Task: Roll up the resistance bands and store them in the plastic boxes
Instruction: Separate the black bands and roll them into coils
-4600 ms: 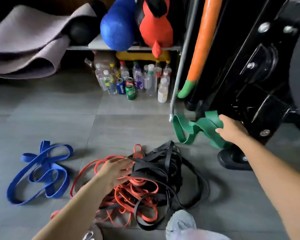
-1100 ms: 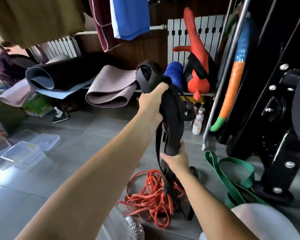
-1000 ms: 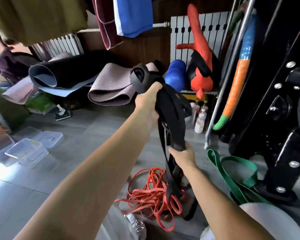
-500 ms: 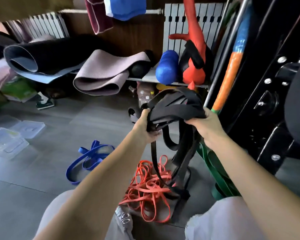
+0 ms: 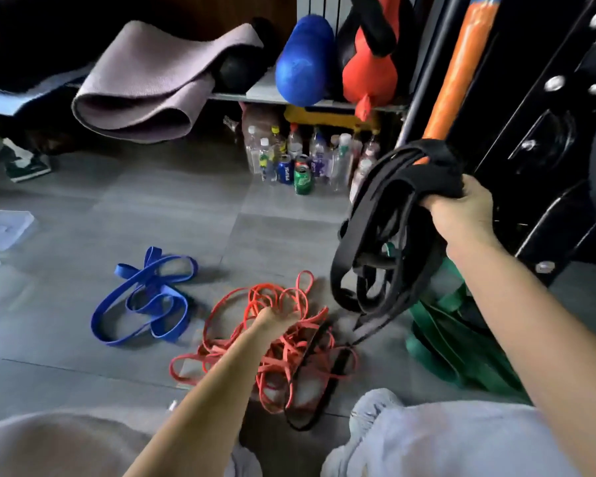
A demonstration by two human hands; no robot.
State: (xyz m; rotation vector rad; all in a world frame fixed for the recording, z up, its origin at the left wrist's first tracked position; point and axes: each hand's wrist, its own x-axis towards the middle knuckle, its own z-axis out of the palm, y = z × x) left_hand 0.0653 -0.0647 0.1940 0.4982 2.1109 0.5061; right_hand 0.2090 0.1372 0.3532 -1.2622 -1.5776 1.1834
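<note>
My right hand grips a bunch of black resistance bands and holds it up at the right, with loops hanging down to the floor. My left hand reaches down into the tangle of thin red bands on the floor, fingers curled into the strands. A blue band lies loose on the floor to the left. A green band lies under my right forearm. The corner of a clear plastic box lid shows at the far left edge.
Bottles and cans stand under a low shelf holding a rolled mat and a blue roller. A black machine frame and an orange pole fill the right side. My knees are at the bottom.
My left hand let go of the black bands and dropped to the red tangle. My right hand now holds the black bunch alone, further right. The view tilted down.
</note>
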